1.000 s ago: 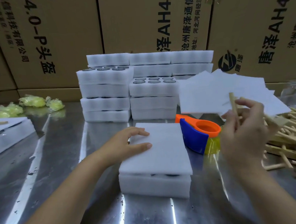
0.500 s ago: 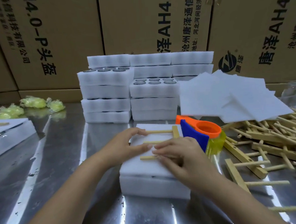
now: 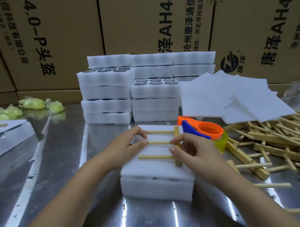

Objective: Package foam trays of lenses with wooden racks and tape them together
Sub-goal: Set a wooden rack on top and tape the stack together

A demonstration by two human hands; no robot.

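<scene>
- One wooden rack (image 3: 158, 157), a single crossbar with three dowels, lies flat on a foam sheet (image 3: 154, 168) that covers one foam tray (image 3: 156, 187) in the middle of the bench (image 3: 61, 170).
- The left hand (image 3: 125, 147) has bent fingers (image 3: 144, 141) whose tips touch the free ends of the two far dowels, without wrapping them.
- The right hand (image 3: 194, 151) pinches the rack near the crossbar, forefinger and thumb either side of the middle dowel.
- One tape dispenser (image 3: 209, 131), orange and blue, sits just beside the tray on the right.
- Behind stand two stacks of trays: four in the left stack (image 3: 107, 105), three in the right stack (image 3: 155, 104), whose top shows six lenses.
- Further right, a heap of loose racks (image 3: 269, 141) lies partly under a pile of foam sheets (image 3: 232, 100).
- Three yellow-green wads (image 3: 32, 103) lie far left.
</scene>
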